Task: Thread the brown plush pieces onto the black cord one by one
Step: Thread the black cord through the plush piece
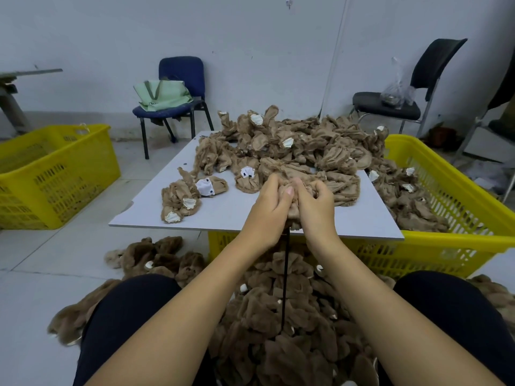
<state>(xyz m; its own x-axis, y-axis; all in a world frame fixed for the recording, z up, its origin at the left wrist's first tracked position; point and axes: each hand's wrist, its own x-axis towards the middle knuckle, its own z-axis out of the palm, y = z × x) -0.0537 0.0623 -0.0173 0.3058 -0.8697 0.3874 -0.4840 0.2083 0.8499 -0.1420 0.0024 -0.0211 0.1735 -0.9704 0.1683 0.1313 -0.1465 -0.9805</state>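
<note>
Even, soft indoor light; faint shadows cast; no glare seen; straight lines bowed at wide-angle edges; focus fairly sharp

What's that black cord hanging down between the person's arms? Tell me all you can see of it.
The cord is thin, black and looks taut, running almost straight down from under the hands, where a plush piece hides its upper end. The left hand and right hand grip that piece. Its lower end disappears into the plush pile between the knees.
</note>
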